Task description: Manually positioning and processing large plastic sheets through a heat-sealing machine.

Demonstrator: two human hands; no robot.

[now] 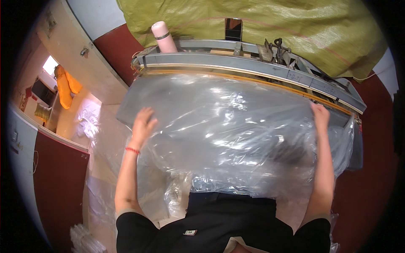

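A wide sheet of clear plastic film lies creased and shiny over a grey tabletop and hangs down toward my body. My left hand is over the left part of the film, its fingers apart; whether it touches the film cannot be made out. At the far right, my right hand is closed with its fingertips pinching the film by the back of the table. A long metal-framed machine with an orange-yellow strip along its front runs behind the film.
A pink bottle stands at the machine's left end, and a metal clamp sits toward its right. Yellow-green woven sheeting hangs behind. To the left are an open door and a white plastic bundle. Folded clear plastic lies at lower left.
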